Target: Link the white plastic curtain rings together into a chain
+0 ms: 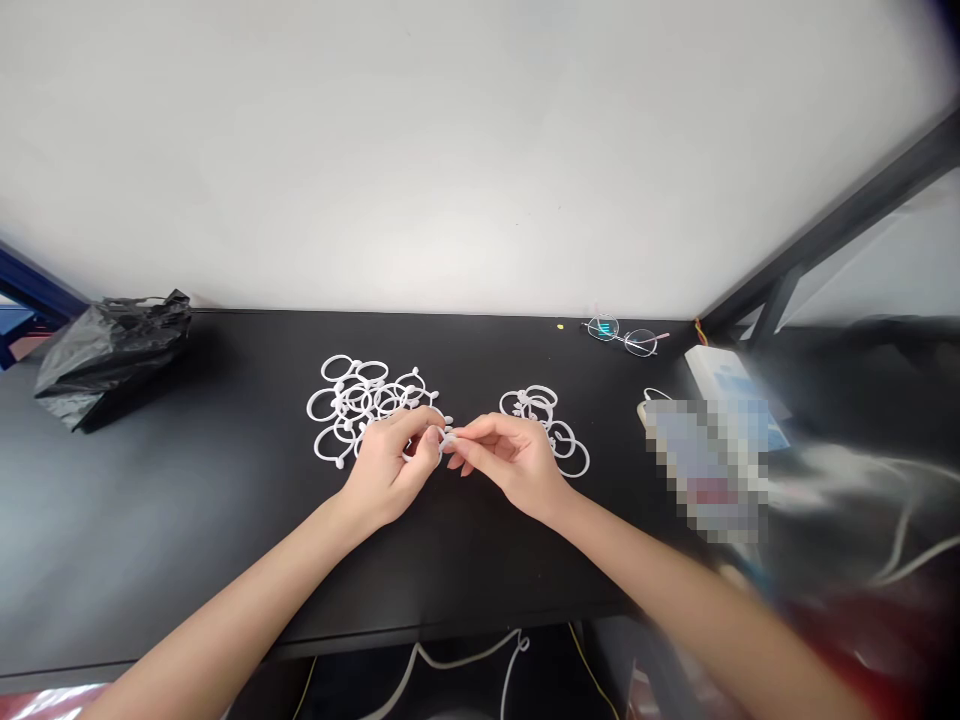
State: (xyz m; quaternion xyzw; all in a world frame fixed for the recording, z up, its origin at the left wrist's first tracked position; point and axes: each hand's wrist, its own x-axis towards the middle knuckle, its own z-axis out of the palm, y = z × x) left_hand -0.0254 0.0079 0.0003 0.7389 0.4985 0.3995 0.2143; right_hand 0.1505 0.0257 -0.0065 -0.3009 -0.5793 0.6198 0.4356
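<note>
Between my two hands is a white plastic ring (446,440), partly hidden by the fingers. My left hand (396,455) pinches one side of it with thumb and forefinger. From the other side, my right hand (514,455) grips its small end between thumb and fingertips. A pile of similar white rings (367,395) with small knobs lies just behind and left of my left hand. Beyond my right hand lies a smaller group of white rings (538,395), some of them partly covered by that hand.
A crumpled black plastic bag (116,350) rests at the table's left end. Eyeglasses (622,335) lie at the back right. Nearer on the right are a white box (731,385) and a blurred-out phone-like object (697,470). A white wall rises behind the black table (247,520).
</note>
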